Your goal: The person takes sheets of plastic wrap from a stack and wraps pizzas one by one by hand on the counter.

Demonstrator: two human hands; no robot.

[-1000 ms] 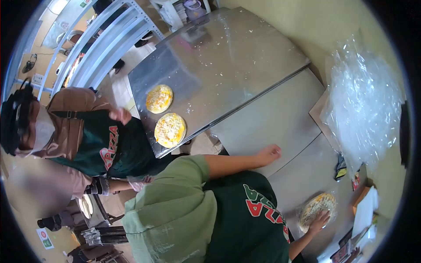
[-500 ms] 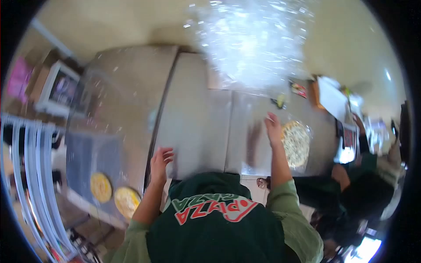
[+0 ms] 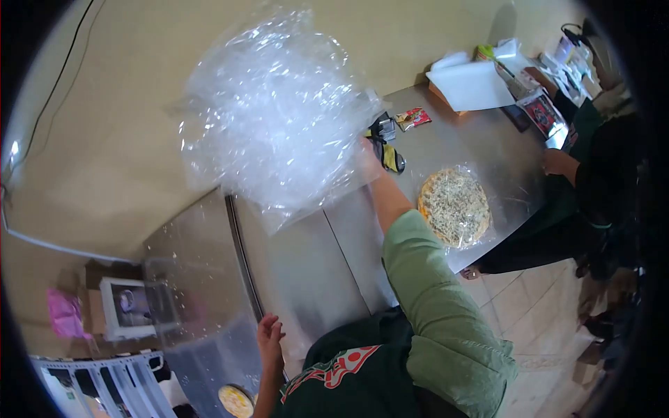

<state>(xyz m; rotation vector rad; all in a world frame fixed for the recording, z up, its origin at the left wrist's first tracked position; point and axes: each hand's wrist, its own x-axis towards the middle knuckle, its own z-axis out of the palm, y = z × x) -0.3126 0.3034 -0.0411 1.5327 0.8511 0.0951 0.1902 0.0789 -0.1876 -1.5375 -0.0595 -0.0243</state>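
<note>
My right hand [image 3: 366,157] reaches to the edge of a big heap of clear plastic bags [image 3: 279,125]; its fingers are partly hidden by the plastic, so its grip cannot be made out. Over the metal table's near edge hangs my left hand [image 3: 270,331], fingers apart and holding nothing. A round pizza in clear wrap [image 3: 455,207] lies flat on the table [image 3: 300,258], to the right of my right forearm. Black and yellow items [image 3: 390,157] sit just beside my right hand, with a red packet [image 3: 414,118] behind them.
A box with white sheets [image 3: 470,85] stands at the back right. Another person's hand [image 3: 559,164] is at the table's right end. An unwrapped pizza [image 3: 235,402] lies at the lower left, near metal shelving [image 3: 115,390] and a pink bag [image 3: 65,313].
The view has swung right. My right hand has left the area beside the wrapped pizza and moved up to the plastic bags. My left hand remains low, near the table's front edge.
</note>
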